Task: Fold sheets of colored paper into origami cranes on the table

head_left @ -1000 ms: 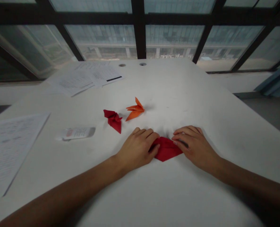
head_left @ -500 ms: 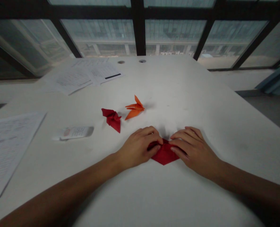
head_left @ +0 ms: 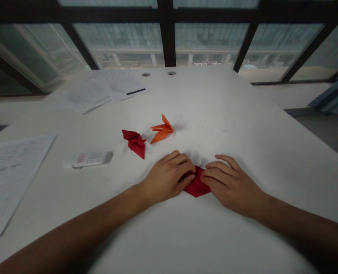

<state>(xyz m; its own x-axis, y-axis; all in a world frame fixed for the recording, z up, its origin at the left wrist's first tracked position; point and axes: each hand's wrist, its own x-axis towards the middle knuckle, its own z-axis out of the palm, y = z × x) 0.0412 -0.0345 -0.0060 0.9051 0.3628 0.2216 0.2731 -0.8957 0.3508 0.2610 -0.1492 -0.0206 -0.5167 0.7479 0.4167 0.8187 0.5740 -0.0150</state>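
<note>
A folded piece of red paper point(head_left: 196, 185) lies on the white table between my two hands. My left hand point(head_left: 169, 177) grips its left side, with thumb and curled fingers on the paper. Over its right part rests my right hand point(head_left: 233, 184), fingers spread and fingertips touching the paper; the thumb is hidden. Beyond my left hand sit a red folded paper figure point(head_left: 135, 143) and, just right of it, an orange folded paper figure point(head_left: 162, 130).
A white packet with print point(head_left: 91, 159) lies left of the red figure. Printed sheets point(head_left: 15, 171) are at the left edge, and more papers point(head_left: 89, 95) lie at the back left of the table point(head_left: 214, 99). Dark-framed windows stand behind.
My right hand has shifted slightly left over the red paper, its fingers now flatter and more spread, its thumb no longer showing. My left hand has barely moved.
</note>
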